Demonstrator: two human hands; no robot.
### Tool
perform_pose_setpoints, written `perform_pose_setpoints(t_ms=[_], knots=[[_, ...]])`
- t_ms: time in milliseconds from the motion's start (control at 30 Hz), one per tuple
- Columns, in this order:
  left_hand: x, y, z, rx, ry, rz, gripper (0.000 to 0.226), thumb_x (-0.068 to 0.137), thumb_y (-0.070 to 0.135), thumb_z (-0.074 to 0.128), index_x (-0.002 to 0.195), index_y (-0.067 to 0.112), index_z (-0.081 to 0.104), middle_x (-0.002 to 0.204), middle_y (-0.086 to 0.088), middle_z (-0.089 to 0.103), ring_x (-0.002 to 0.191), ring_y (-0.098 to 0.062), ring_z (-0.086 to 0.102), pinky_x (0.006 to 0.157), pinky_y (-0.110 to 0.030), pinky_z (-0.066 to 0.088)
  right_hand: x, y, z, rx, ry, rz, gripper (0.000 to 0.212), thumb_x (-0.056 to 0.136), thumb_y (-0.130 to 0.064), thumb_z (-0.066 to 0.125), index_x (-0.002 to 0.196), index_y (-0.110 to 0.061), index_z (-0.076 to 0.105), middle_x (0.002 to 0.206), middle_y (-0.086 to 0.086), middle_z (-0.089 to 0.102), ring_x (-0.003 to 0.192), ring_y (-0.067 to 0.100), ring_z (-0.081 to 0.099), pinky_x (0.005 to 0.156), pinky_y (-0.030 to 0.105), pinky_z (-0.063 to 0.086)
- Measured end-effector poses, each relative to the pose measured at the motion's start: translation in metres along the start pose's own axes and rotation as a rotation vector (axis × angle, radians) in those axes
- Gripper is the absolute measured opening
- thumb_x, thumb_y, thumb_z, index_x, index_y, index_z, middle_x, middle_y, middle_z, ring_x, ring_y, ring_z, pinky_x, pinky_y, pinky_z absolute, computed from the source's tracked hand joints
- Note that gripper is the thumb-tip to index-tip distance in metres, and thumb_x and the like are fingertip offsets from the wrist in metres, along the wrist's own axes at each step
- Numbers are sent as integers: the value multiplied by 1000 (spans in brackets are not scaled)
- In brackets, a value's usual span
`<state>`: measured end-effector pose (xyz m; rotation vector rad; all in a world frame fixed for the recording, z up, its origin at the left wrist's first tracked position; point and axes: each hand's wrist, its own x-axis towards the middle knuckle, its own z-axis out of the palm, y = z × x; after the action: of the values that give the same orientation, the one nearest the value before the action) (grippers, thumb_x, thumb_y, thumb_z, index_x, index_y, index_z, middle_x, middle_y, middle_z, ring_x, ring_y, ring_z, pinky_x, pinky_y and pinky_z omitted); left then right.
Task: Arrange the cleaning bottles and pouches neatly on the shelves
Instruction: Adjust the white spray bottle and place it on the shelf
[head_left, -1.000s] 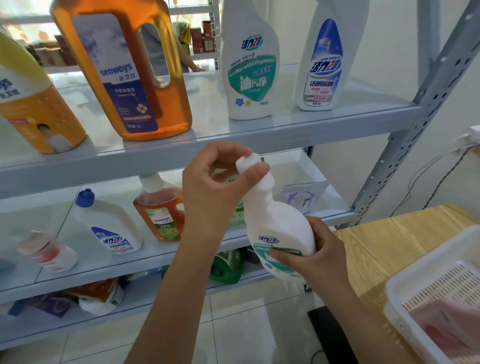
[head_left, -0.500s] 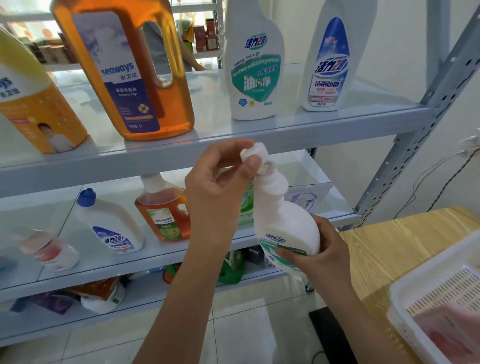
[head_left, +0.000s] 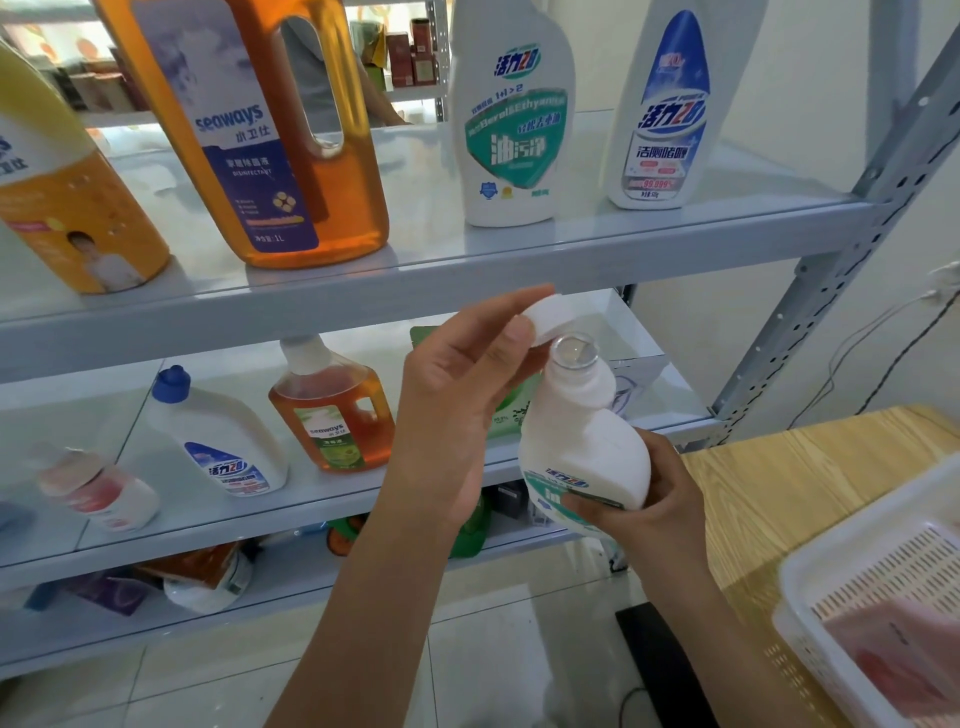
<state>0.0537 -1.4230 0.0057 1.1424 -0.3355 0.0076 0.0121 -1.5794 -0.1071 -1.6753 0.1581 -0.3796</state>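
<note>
My right hand (head_left: 647, 506) grips the lower body of a white cleaner bottle (head_left: 582, 441) with a green label, held tilted in front of the middle shelf. Its neck is open and shows a sealed mouth. My left hand (head_left: 457, 395) pinches the bottle's white cap (head_left: 551, 317) just above and left of the neck. On the top shelf (head_left: 467, 265) stand a yellow bottle (head_left: 67, 208), a large amber Seaways jug (head_left: 270, 135), a white green-label bottle (head_left: 511, 119) and a white blue-label bottle (head_left: 667, 109).
The middle shelf (head_left: 332, 499) holds a small pink-label bottle (head_left: 98, 488), a white blue-cap bottle (head_left: 218, 436), a small amber bottle (head_left: 332, 405) and pouches behind my hands. Pouches lie on the bottom shelf (head_left: 197, 577). A white basket (head_left: 872, 597) sits on a wooden table (head_left: 789, 478) at right.
My left hand has lifted the white cap off the bottle's neck and up to the left, exposing the mouth. My right hand keeps holding the bottle.
</note>
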Motion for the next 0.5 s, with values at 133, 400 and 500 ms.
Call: perform_pose_setpoints(t_ms=[133,400,500], knots=[[-3,0,1,59,-58,43,21,86,15,66,106,17,72,106,0,72,101,-16,66,88,-28,52,2,0,0,4,7,-17,68,40,-26,91,97,-45,58,100,-23,61,101,7,59,69,20,55],[-4,-12,2,688,26,471,22,91,17,60,112,19,63,115,1,67,109,-12,63,93,-34,52,3,-1,0,-94,87,-23,68,51,-10,91,104,-37,56,107,-12,62,102,15,59,75,31,56],[-2,-12,3,685,74,460,21,86,25,65,107,22,65,109,6,69,104,-8,63,90,-27,52,3,-3,-2,-134,106,-37,69,52,-12,90,102,-40,54,106,-14,60,101,15,58,74,31,56]])
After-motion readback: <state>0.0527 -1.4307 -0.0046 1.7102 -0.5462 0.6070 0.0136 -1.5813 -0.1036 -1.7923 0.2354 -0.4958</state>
